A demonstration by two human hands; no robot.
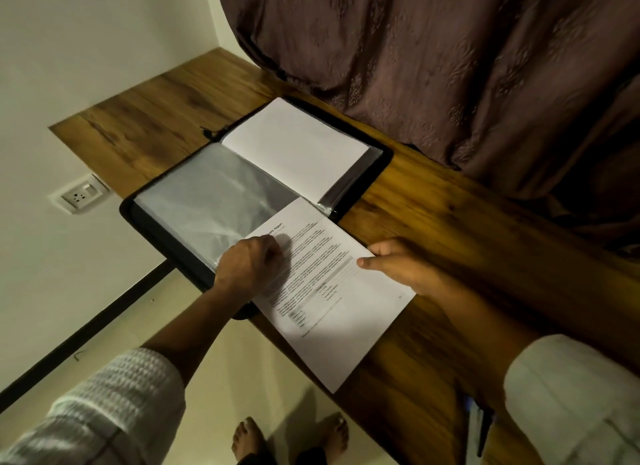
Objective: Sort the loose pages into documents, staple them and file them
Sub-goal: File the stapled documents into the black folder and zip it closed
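Note:
A black display folder (360, 190) lies open on the wooden desk (450, 229). Its far sleeve holds a blank white page (294, 145); its near clear sleeve (207, 201) looks empty. A printed report document (332, 291) lies half over the folder's near corner and half on the desk. My left hand (247, 265) pinches the document's left edge near its title, at the mouth of the clear sleeve. My right hand (398, 265) holds the document's right edge, thumb on top and fingers underneath.
A brown curtain (450, 66) hangs over the desk's far side. A wall socket (81, 195) sits on the white wall at left. The desk's near edge runs under the document; my bare feet (291, 437) stand on the floor below. A dark object (479, 426) lies beside my right sleeve.

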